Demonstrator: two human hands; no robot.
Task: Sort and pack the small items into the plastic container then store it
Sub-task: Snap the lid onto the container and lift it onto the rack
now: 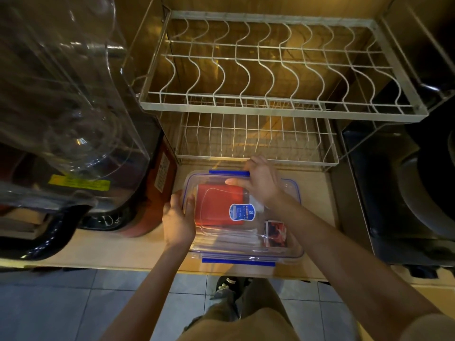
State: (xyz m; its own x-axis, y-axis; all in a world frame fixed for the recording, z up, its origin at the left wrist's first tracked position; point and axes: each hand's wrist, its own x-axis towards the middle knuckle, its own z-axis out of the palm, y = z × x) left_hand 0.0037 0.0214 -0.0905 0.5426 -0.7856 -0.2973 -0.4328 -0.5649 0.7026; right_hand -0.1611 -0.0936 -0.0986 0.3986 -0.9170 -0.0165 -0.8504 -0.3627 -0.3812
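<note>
A clear plastic container (290, 249) with blue clips and its lid on rests on a wooden shelf. Through the lid I see a red flat item (216, 205), a blue-and-white label (241, 212) and a small red-and-white packet (275, 233). My left hand (177, 219) grips the container's left edge. My right hand (261, 180) lies over the far edge, with its fingers on the far blue clip (227, 172) and its thumb on the lid.
The wooden shelf (317, 217) holds a two-tier wire dish rack (278, 107) right behind the container. A clear-topped appliance (64, 114) stands at the left, a dark appliance (406, 198) at the right. Tiled floor (61, 306) lies below the shelf's front edge.
</note>
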